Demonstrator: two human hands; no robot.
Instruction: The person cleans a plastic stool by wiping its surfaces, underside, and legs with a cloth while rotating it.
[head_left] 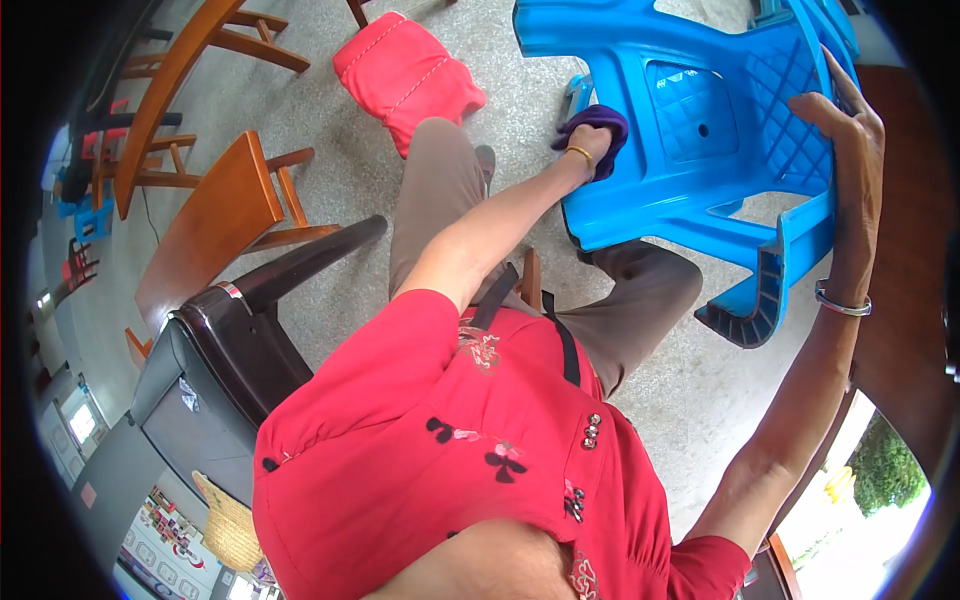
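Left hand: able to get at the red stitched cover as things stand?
Probably, with a lean: the left hand is full with the purple cloth, but only the left knee overlaps the red stitched cover.

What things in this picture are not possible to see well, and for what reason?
All in the head view:
- Fingertips of the left hand: hidden by the purple cloth.
- Far end of the blue chair: cut off by the top edge.
- What is under the pink cover: the cover hides it.
- Writing on the poster: too small and blurred.
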